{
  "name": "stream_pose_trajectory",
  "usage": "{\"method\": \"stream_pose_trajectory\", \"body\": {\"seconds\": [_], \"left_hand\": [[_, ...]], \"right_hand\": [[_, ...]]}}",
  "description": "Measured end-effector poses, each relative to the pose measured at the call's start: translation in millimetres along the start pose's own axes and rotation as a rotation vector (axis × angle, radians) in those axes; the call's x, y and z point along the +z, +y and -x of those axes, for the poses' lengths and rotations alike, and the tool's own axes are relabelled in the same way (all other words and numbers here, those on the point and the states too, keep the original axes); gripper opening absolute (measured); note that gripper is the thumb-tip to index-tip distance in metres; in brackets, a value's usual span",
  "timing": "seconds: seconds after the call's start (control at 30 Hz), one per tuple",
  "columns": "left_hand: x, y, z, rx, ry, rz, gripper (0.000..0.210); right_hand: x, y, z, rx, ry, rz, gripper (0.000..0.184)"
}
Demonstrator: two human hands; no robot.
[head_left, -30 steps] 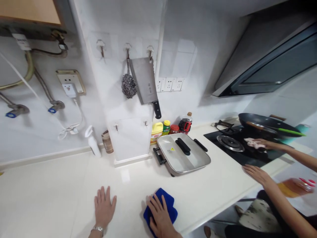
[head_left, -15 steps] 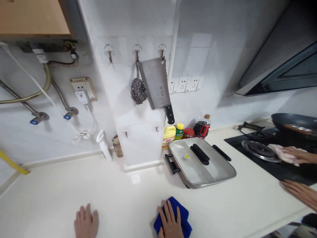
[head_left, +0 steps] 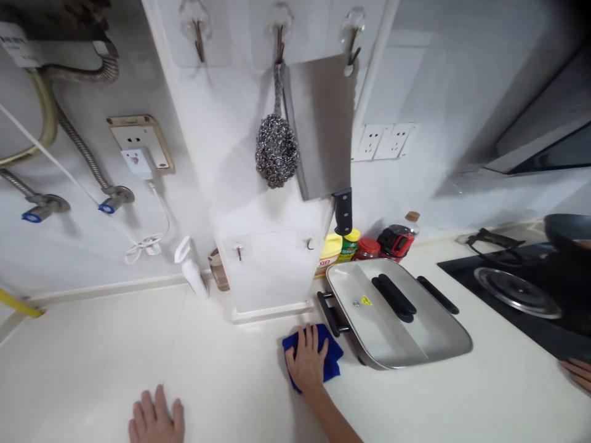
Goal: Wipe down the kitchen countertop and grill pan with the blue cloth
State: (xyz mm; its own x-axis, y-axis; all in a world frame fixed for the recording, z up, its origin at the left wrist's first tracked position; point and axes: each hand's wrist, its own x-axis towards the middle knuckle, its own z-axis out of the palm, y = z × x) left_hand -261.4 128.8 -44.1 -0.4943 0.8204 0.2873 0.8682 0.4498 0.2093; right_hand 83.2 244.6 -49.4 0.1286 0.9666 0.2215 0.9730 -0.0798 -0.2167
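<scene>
My right hand (head_left: 306, 364) holds a blue cloth (head_left: 333, 358) against the white countertop (head_left: 231, 381), its fingers spread over the top. The cloth lies crumpled just left of a rectangular electric pan (head_left: 443, 344) with a glass lid and black handles. The pan's left handle (head_left: 330, 315) is close to the cloth. At the lower left, my left hand (head_left: 157, 419) rests palm down on the counter, fingers apart, holding nothing. The cloth's underside is hidden.
A white spray bottle (head_left: 192, 271) and a brown cup (head_left: 218, 271) stand by the wall. A cleaver (head_left: 321, 129) and a steel scourer (head_left: 277, 151) hang from hooks. Condiment containers (head_left: 368, 248) stand behind the pan. Another person's hand (head_left: 579, 373) is near the cooktop (head_left: 503, 332).
My right hand has pushed the cloth away from me, toward the wall pillar. My left hand stays nearly in place. The view has shifted, and the other person's wiping hand has left it.
</scene>
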Motion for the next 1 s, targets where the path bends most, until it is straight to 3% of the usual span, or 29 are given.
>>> {"method": "stream_pose_trajectory", "body": {"seconds": [0.23,0.43,0.53,0.7,1.0], "left_hand": [[0.2,2,1,-0.005,-0.006,-0.013,0.076],[-1.5,2,2,-0.016,-0.02,-0.032,0.073],[-0.9,1,3,-0.022,-0.034,-0.039,0.072],[-0.8,0,3,-0.032,-0.02,-0.04,0.071],[-9.2,8,3,-0.04,-0.023,-0.013,0.073]], "right_hand": [[8,-11,-37,0.033,0.125,-0.004,0.056],[11,-11,-41,0.042,0.162,-0.09,0.052],[10,2,-34,-0.029,0.147,-0.171,0.057],[2,29,-19,-0.274,0.044,-0.151,0.056],[-15,-10,40,-0.188,-0.111,-0.059,0.062]]}}
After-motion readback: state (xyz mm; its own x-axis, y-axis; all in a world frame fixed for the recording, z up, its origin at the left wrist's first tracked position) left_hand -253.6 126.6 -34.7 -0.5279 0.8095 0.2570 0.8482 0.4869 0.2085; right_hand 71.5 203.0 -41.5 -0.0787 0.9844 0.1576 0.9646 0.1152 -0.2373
